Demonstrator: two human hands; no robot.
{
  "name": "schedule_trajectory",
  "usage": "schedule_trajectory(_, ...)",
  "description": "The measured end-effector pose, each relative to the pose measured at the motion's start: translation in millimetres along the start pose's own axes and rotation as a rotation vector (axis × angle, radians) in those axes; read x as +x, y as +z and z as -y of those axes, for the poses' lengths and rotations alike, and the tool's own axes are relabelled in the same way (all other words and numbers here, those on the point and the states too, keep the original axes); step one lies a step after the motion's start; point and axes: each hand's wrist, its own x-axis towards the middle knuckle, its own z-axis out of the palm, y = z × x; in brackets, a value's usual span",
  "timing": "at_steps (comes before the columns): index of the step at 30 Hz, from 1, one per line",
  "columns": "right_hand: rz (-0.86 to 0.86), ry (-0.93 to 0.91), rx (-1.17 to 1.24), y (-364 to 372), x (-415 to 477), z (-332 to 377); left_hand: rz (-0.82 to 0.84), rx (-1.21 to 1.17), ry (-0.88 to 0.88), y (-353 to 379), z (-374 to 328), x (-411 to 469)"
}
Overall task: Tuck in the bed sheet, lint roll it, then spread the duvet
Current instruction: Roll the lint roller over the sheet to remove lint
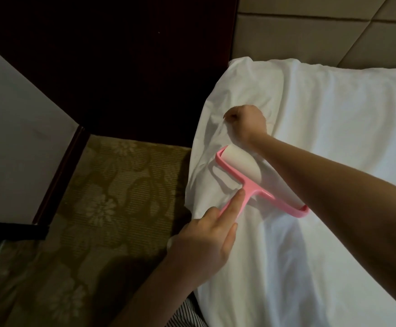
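Left hand (pixel 204 244) is gripping the lint roller (pixel 249 187) handle, index finger lying straight along it. Right arm's reaching across, right hand (pixel 246 125) curling into the bed sheet (pixel 333 138).

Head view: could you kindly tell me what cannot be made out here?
Head view:
- lint roller: the right forearm covers the right end of its roll.
- right hand: fingertips hidden in the bed sheet fold.
- left hand: its own back hides the handle grip.
- dark cabinet: too dim for detail.

Dim room, soft blur, bowed edges (wide-angle); dark upper left
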Motion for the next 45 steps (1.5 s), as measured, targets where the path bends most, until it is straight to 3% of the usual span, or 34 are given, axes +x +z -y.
schedule_trajectory(4,0.018,-0.179,0.068,4,28,37,0.021,0.004,0.021,-5,-4,3)
schedule_trajectory(9,0.076,-0.046,0.060,42,41,37,0.157,-0.166,-0.106,-11,-2,13)
schedule_trajectory(11,0.168,-0.029,0.015,47,40,26,0.238,-0.221,-0.188,-12,-6,15)
schedule_trajectory(14,0.448,-0.066,-0.248,41,44,31,0.236,-0.210,-0.204,-12,-14,20)
schedule_trajectory(17,0.625,-0.155,-0.114,19,44,44,0.192,-0.045,-0.137,-15,-25,20)
schedule_trajectory(21,0.306,-0.149,0.129,-44,37,24,0.146,-0.085,-0.205,-8,-70,4)
schedule_trajectory(26,-0.032,-0.022,0.024,-126,-7,-66,0.257,0.191,-0.305,-4,-81,88)
schedule_trajectory(28,-0.114,0.059,-0.053,-146,-35,-101,0.211,0.086,-0.356,15,-75,144)
schedule_trajectory(31,0.009,0.170,-0.273,-143,-87,-134,0.293,-0.036,-0.396,24,-80,203)
schedule_trajectory(34,0.203,0.173,-0.422,-121,-121,-148,0.323,-0.060,-0.451,25,-94,187)
schedule_trajectory(39,0.157,0.136,-0.408,-111,-120,-157,0.433,0.026,-0.473,-6,-130,64)
schedule_trajectory(45,0.099,0.108,-0.343,-108,-122,-159,0.340,0.116,-0.451,20,-99,190)
